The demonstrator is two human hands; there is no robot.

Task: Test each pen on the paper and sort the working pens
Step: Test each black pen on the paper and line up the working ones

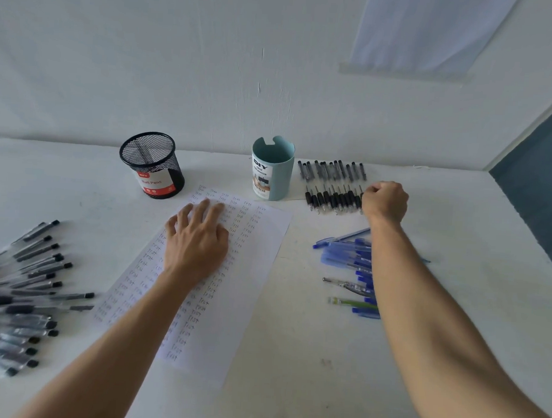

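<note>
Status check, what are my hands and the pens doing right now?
Left hand flat on paper. Right hand curled at end of black pen row, grasp hidden. Blue pens lie under right forearm.

The white table (292, 353) carried a sheet of paper (254, 239) at centre, angled. Behind it stood a black mesh cup (152, 165) and a teal organizer cup (272, 168), well apart. A row of black pens (332, 199) lay at rear right, with a cluster of blue pens (346, 254) nearer and a green pen (349, 303) at its near edge. A pile of black-capped pens (24, 291) occupied the left edge.
</note>
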